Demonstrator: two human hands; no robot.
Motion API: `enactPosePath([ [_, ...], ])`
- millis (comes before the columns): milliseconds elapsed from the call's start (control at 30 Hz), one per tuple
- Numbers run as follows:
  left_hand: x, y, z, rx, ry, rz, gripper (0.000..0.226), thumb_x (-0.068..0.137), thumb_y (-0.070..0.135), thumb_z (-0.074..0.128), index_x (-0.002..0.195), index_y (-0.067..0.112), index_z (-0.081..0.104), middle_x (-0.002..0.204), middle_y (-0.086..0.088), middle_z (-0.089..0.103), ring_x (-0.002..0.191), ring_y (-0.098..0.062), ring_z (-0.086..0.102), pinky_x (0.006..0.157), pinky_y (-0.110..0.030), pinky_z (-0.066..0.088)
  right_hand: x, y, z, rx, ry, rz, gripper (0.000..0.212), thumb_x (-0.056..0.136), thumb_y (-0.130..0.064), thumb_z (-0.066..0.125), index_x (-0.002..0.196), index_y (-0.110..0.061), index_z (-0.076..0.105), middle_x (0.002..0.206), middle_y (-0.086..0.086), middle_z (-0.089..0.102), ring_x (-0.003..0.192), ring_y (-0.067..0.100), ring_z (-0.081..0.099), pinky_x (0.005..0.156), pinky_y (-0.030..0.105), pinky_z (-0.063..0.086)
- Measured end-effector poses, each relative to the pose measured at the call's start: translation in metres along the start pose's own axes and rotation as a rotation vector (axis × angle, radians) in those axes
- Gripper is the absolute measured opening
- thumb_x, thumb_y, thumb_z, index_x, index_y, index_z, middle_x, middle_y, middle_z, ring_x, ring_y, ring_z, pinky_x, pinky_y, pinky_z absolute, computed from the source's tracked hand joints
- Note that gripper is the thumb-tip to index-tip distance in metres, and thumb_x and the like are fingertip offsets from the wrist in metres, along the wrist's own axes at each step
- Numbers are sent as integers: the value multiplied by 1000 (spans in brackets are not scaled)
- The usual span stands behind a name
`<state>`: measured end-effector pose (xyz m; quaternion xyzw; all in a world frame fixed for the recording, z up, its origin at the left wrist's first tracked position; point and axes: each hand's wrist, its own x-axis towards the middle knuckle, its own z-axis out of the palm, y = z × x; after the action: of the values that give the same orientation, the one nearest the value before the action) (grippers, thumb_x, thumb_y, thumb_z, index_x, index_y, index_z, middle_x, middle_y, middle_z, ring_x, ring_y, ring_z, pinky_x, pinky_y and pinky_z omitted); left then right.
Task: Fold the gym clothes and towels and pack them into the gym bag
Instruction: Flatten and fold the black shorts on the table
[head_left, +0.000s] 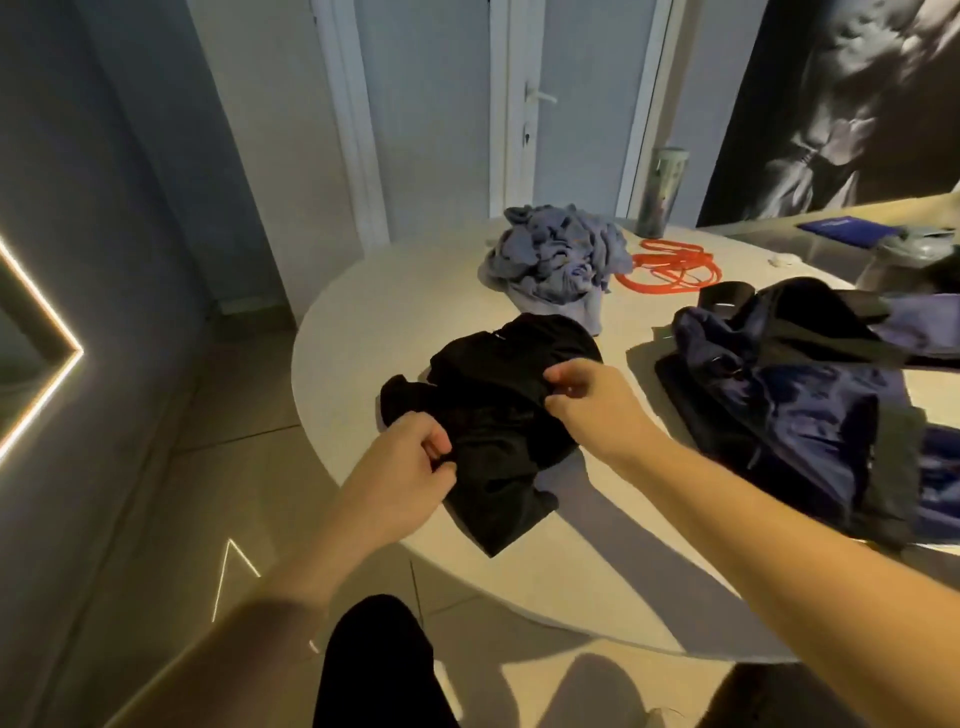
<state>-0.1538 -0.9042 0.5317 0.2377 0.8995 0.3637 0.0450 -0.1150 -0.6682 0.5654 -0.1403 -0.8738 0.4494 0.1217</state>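
Head camera view, looking down over a round, pale, smooth-topped table (358, 312). At the far left a thin glowing light strip (52, 384) makes an angled line on the dark wall. Right of it, the left hand (410, 462) has its fingers curled, pinching the near left edge of a crumpled black fabric garment (498, 415) that lies on the near left part of the table. The right hand (587, 395) pinches the same garment at its right side, thumb and fingers bunched on a fold of the cloth. Both forearms are bare.

Beyond the garment, towards the far side of the table, sits a rumpled heap of blue-grey cloth (556, 260), unfolded; its near edge lies just beside the black garment. To the right of the heap a loose tangle of thin orange cord (670, 270) lies flat on the tabletop, and behind it stands a tall grey cylindrical tumbler (660, 192), upright.

On the right side of the table rests a dark navy fabric gym bag (789, 410), slumped, with black straps across its top, well apart from the black garment. Whether anything lies inside the bag cannot be told.
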Motion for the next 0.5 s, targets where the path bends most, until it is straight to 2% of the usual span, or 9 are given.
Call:
enactPosePath([
  [33, -8, -1, 4, -15, -8, 3, 21, 91, 14, 67, 98, 30, 55, 86, 6, 60, 68, -1, 60, 63, -17, 45, -14, 10, 9, 13, 28, -14, 28, 87, 0, 62, 107, -20, 66, 100, 0, 66, 89, 12, 63, 74, 18, 49],
  [67, -13, -3, 7, -13, -32, 16, 24, 89, 13, 67, 100, 31, 54, 95, 8, 59, 77, -2, 60, 69, -19, 48, -25, 18, 16, 18, 48, -31, 30, 84, 4, 61, 97, -23, 66, 96, -1, 65, 84, 10, 62, 71, 19, 47],
  [133, -19, -8, 13, 67, -112, 105, 32, 87, 16, 69, 112, 30, 56, 116, 15, 52, 104, 0, 54, 93, -22, 47, -39, 31, 25, 24, 30, -54, 39, 78, 9, 56, 86, -28, 65, 93, -2, 66, 83, 13, 63, 74, 25, 49],
  [200, -21, -12, 19, 132, -148, 171, 43, 87, 22, 71, 126, 30, 55, 128, 20, 44, 120, -1, 43, 107, -27, 39, -53, 36, 26, -45, -57, -88, 45, 75, 11, 55, 86, -30, 68, 97, -6, 67, 89, 13, 63, 79, 18, 47],
  [267, -19, -10, 24, 138, -88, 188, 37, 91, 25, 71, 125, 31, 59, 127, 21, 47, 119, -3, 43, 107, -34, 40, -64, 38, 27, -160, -170, -152, 43, 76, 8, 60, 102, -24, 74, 105, -7, 66, 98, 10, 58, 84, 12, 42],
  [300, -17, -6, 25, 141, -46, 198, 29, 93, 25, 70, 120, 30, 63, 122, 20, 51, 114, -3, 45, 104, -35, 43, -67, 40, 29, -221, -207, -204, 41, 78, 4, 65, 108, -22, 74, 106, -7, 64, 102, 11, 55, 86, 16, 41],
  [367, -13, 1, 28, 132, 8, 221, 16, 96, 22, 66, 111, 26, 67, 111, 18, 57, 105, -2, 51, 96, -35, 48, -71, 43, 33, -280, -168, -246, 28, 83, -7, 73, 105, -22, 75, 100, -9, 61, 99, 13, 55, 84, 24, 42],
  [433, -9, 12, 25, 61, 38, 215, 12, 99, 22, 62, 109, 25, 66, 105, 17, 60, 99, -2, 57, 89, -29, 52, -72, 41, 31, -165, -56, -171, 12, 88, -13, 73, 92, -24, 74, 90, -12, 63, 86, 10, 58, 76, 24, 43],
  [500, -3, 26, 16, -22, 76, 188, 12, 101, 25, 58, 112, 27, 64, 101, 17, 63, 97, 2, 59, 84, -17, 50, -70, 36, 22, 60, -1, -87, 10, 91, -14, 69, 85, -22, 71, 85, -9, 69, 80, 6, 63, 72, 23, 49],
])
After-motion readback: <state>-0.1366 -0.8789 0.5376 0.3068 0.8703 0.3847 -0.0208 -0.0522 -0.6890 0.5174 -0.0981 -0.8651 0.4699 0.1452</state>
